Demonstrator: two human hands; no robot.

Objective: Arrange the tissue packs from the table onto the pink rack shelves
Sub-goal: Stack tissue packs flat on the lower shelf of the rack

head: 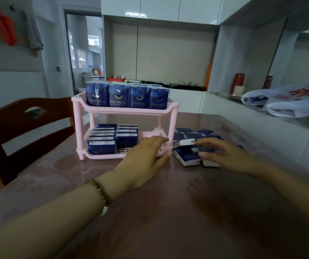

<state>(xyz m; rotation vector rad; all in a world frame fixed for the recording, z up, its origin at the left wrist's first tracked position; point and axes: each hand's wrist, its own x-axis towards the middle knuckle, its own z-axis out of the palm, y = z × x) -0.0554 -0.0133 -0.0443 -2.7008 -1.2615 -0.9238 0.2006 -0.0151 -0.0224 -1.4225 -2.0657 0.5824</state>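
We note the pink rack (125, 111): top-shelf packs (118, 98) stand upright, long axis vert., fronts toward us, label "TWINKLE" legible; lower-shelf packs (101, 146) sit in two front-to-back rows at its left end. Loose packs (187, 157) lie flat at mixed angles just right of the rack. Left hand (146, 159), palm down, fingers straight, sits at the rack's lower-right front holding nothing; right hand (224, 156), blurred, fingers spread loosely over the loose packs, nothing gripped.

The rack (125, 111) is smooth pink plastic with a dull sheen. The tissue packs (119, 99) are wrapped in shiny dark-blue film. The worktop (168, 212) is glossy reddish-brown and reflective. The chair (19, 126) is varnished wood, and the bracelet (101, 191) looks like wooden beads.
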